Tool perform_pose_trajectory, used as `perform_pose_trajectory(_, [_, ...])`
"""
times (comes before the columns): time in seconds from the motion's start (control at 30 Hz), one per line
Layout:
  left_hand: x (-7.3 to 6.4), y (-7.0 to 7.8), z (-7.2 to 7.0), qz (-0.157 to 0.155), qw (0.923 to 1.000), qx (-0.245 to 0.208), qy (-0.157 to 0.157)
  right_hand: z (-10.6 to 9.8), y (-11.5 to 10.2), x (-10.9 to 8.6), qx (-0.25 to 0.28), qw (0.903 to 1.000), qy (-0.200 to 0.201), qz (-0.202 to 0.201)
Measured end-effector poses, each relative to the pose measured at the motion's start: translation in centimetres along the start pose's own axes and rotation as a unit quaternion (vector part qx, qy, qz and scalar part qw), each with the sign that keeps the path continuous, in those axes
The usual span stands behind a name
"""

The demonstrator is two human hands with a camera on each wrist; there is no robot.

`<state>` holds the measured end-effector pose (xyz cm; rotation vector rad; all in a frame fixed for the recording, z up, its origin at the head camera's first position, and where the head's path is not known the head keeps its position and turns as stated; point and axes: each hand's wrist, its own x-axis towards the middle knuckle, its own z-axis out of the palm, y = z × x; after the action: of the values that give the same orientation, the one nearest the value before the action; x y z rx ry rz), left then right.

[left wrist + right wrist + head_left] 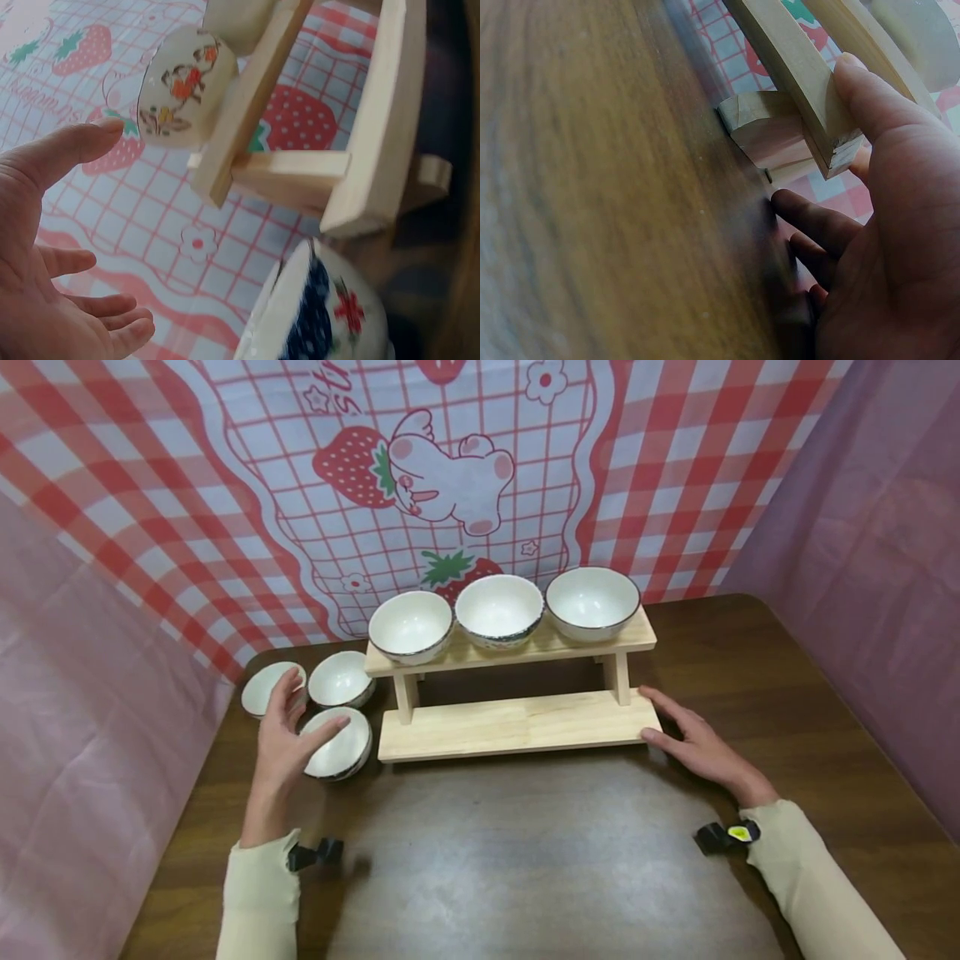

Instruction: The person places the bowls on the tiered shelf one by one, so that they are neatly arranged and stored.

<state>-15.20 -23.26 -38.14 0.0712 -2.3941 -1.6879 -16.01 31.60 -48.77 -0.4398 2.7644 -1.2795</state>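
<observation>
I am seated at a dark wooden table with a two-tier wooden rack in front of me. My left hand hovers with its fingers spread and relaxed, holding nothing, just over the nearest of three small white bowls grouped on the table left of the rack; my thumb lies across that bowl's rim. The other two bowls sit just behind it. My right hand lies flat and open on the table, thumb pressed against the right end of the rack's lower shelf. Three larger white bowls stand in a row on the upper shelf. A red checked strawberry cloth hangs behind.
</observation>
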Motion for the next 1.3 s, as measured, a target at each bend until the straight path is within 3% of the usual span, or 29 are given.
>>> perform_pose_trajectory(0.33, [-1.0,-2.2,-1.7,-0.019,0.9985,0.043,0.029,0.1,0.1,0.0,0.0,1.0,0.004,-0.008])
perform_pose_trajectory(0.47, [-1.3,-2.8,-2.1,-0.02,0.9982,0.05,0.026,0.1,0.2,0.0,0.003,0.9999,0.006,-0.012])
perform_pose_trajectory(0.63, [-1.6,-3.8,-2.5,-0.054,0.9966,0.061,0.01,0.1,0.1,0.0,0.003,1.0,0.002,-0.004])
perform_pose_trajectory(1.0, [-1.9,-6.1,-1.7,-0.095,0.9942,0.048,-0.014,0.1,0.0,0.0,0.005,1.0,-0.005,0.007])
perform_pose_trajectory(1.3, [-1.9,-7.2,-1.5,-0.086,0.9918,0.092,-0.021,0.1,0.0,0.0,0.002,1.0,0.0,-0.003])
